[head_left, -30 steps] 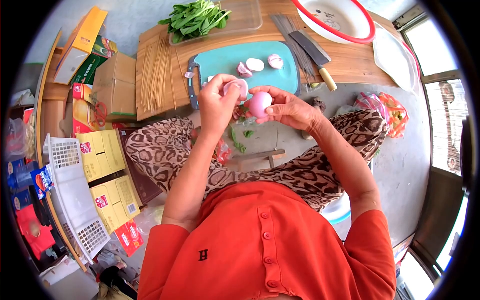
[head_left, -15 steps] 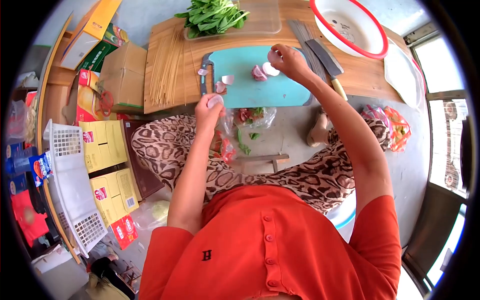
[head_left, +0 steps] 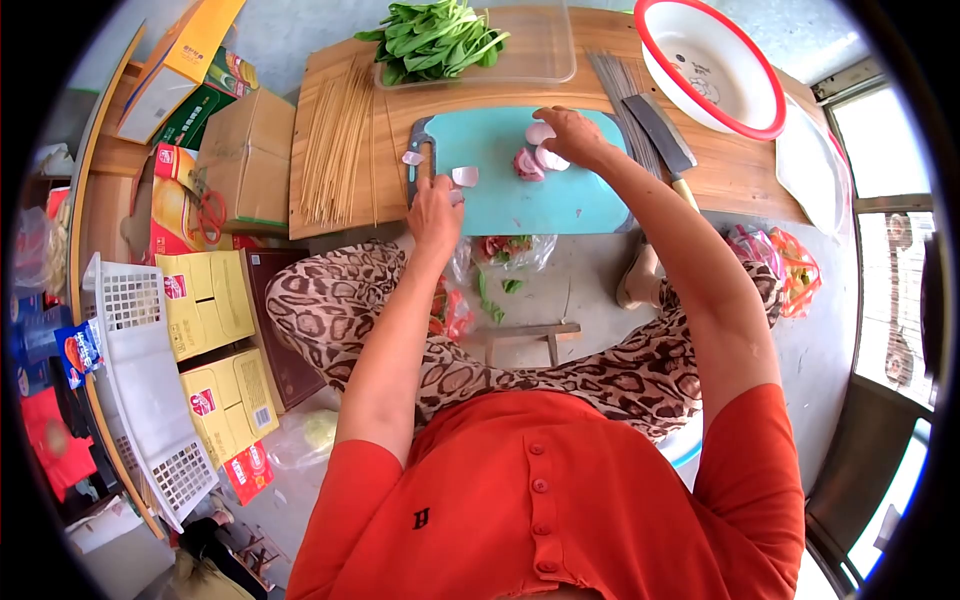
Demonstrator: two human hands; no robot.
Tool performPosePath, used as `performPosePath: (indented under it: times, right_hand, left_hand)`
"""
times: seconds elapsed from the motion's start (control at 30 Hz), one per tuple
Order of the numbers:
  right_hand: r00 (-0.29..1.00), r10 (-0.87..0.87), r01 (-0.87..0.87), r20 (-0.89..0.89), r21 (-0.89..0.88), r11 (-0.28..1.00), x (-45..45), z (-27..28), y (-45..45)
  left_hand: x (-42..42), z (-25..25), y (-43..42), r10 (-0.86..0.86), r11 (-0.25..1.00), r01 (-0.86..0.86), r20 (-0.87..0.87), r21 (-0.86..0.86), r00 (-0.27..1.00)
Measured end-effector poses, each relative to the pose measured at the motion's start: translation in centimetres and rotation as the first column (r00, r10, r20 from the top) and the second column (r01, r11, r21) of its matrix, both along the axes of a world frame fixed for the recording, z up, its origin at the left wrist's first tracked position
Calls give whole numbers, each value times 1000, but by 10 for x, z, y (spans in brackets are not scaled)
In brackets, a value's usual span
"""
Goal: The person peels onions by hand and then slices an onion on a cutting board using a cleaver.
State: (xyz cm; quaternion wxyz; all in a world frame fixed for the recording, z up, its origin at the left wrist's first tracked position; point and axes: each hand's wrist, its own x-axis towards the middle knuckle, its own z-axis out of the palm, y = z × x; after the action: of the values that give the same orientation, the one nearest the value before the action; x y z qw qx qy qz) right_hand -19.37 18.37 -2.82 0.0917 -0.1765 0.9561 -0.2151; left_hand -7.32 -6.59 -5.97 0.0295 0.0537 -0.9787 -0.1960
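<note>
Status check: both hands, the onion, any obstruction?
Left hand at teal board's handle end, beside peel. Right hand at onion pieces, grip unclear. Cleaver right of board, away from onion pieces.

Single head-worn view, looking steeply down past red shirt (head_left: 465, 500) to worktable (head_left: 745, 170)

The bare left hand (head_left: 434, 212) is at left, its back upward and its fingers bent. The bare right hand (head_left: 570, 135), farther and at right, curves its parted fingers leftward. The left forearm (head_left: 395, 320) reaches far; the right forearm (head_left: 675, 215) slants far and left.
</note>
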Motion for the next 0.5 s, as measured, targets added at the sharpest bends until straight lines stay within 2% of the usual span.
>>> performPosePath:
  times: [0.07,0.17,0.23,0.27,0.37,0.4,0.43,0.5]
  right_hand:
    - [1000,1,0,24,-32,999,3,5,4]
    - [998,-64,63,0,-96,993,11,21,18]
    - [996,-47,38,-71,-133,990,22,34,31]
    - [998,-51,45,-32,-148,988,31,46,38]
    - [999,-27,20,-37,-179,984,53,56,55]
    - [999,-31,23,-33,-217,976,61,58,58]
    - [999,-35,26,-34,-218,976,68,59,61]
    - [998,12,-27,-61,-248,968,82,62,67]
  left_hand:
    - [1,-1,0,-7,1000,7,-29,-7,1000]
    - [-2,-10,-7,-6,995,5,8,99,1000]
    - [-13,-21,-14,42,887,-78,90,455,995]
    - [-19,-24,-15,50,866,-83,80,494,996]
    - [-27,6,-1,83,902,-94,43,422,996]
    - [-29,4,1,57,939,-61,20,338,998]
    - [-32,0,1,54,940,-57,19,337,998]
    - [-33,-5,3,-24,994,27,-29,104,999]
